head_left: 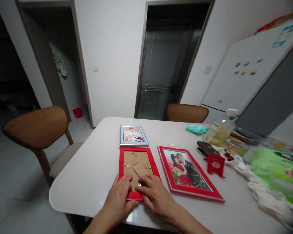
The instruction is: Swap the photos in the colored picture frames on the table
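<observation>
A red picture frame (pixel 121 162) lies face down on the table, its brown backing board (pixel 136 159) showing with small metal clips (pixel 148 167) round the edges and slits in the middle. My left hand (pixel 119 196) grips the near left corner, fingers on top and thumb at the near edge. On the near right side, my right hand (pixel 156 195) has its fingers curled over the frame beside a metal clip (pixel 139 184), partly hidden by them. To the right lies a larger red framed photo (pixel 185 172), face up. Beyond the held frame is a light blue framed photo (pixel 134 135).
On the right of the white table (pixel 88 175) are a bottle (pixel 219 130), a dark phone (pixel 207 149), a small red stand (pixel 215 165), crumpled tissue (pixel 256 185), a green tissue pack (pixel 278 169) and a teal packet (pixel 196 129). Wooden chairs (pixel 39 126) stand left and beyond.
</observation>
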A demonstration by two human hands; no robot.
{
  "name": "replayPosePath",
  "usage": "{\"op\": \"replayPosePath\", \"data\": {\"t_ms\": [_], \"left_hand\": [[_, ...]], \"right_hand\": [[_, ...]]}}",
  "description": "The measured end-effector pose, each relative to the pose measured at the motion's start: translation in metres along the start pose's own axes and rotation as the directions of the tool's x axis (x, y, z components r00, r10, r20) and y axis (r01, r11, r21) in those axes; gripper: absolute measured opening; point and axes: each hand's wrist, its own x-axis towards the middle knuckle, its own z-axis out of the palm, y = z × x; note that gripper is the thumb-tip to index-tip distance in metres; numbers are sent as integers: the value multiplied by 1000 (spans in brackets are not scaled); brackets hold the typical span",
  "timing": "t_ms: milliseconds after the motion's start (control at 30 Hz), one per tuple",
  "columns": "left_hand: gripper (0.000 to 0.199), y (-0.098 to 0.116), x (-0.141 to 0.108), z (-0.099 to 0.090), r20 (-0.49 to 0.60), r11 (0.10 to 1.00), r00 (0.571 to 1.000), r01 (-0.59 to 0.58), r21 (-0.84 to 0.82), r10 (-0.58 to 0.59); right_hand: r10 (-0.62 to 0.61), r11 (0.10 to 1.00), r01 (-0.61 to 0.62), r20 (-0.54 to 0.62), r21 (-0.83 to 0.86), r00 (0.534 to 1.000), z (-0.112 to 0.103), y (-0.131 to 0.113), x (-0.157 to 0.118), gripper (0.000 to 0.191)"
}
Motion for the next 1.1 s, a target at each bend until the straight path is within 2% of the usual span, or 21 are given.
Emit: {"op": "replayPosePath", "data": {"t_ms": [167,333,500,633,700,800,967,1100], "left_hand": [[27,-2,0,2,-21,1000,1000,-10,-26,9],[27,-4,-2,2,-40,996,999,-11,-83,7],[36,-4,-2,2,-53,994,999,-17,-110,11],[36,-2,-1,1,-52,992,999,0,-123,-6],[37,-2,-1,0,-53,992,999,-1,-130,-6],[38,-2,-1,0,-47,991,999,10,-134,-17],[30,-3,0,1,-41,990,999,15,-137,-21],[31,-4,-1,3,-65,990,998,2,-143,-11]], "right_hand": [[8,1000,-8,6,-16,1000,-3,-4,-3,20],[20,999,-20,9,36,1000,-4,-2,3,22],[95,995,-95,-60,17,994,9,7,39,31],[121,990,-124,-38,-73,992,19,12,70,23],[98,991,-99,-21,-87,995,22,13,77,20],[69,996,-69,-13,-55,998,25,15,80,23],[111,994,-112,-49,-15,993,29,18,82,31],[75,997,-74,-40,21,996,29,17,81,33]]}}
